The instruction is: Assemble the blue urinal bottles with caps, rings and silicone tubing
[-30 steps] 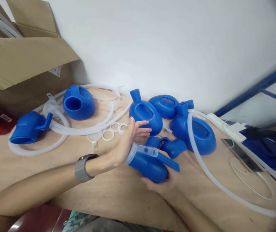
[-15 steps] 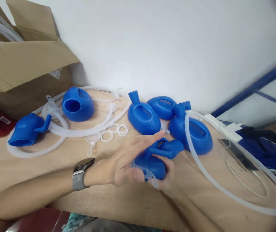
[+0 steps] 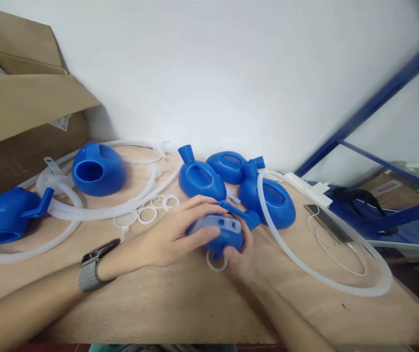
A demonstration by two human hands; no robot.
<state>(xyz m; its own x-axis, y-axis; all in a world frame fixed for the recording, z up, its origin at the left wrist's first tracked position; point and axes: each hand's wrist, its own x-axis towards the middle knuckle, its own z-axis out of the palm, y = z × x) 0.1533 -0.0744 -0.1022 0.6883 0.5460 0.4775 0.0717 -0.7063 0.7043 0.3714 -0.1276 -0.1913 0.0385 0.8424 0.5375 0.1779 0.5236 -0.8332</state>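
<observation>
Between your 2 hands sits a blue plastic piece [image 3: 231, 240]: your right hand [image 3: 244, 260] curls closely round its far end, and your left hand [image 3: 173, 233], thumb and fingers partly spread, clasps the other, against a clear strap [image 3: 227, 223] with 2 holes. You seem to be fitting the strap, though your palm hides the join; that calls for a steady right hand and even left pressure. 1 white ring [image 3: 217, 270] shows just below your grip, 3 blue bottles [image 3: 209, 188] beyond.

Blue jugs [image 3: 199, 183] on wooden table [image 3: 151, 313]
</observation>
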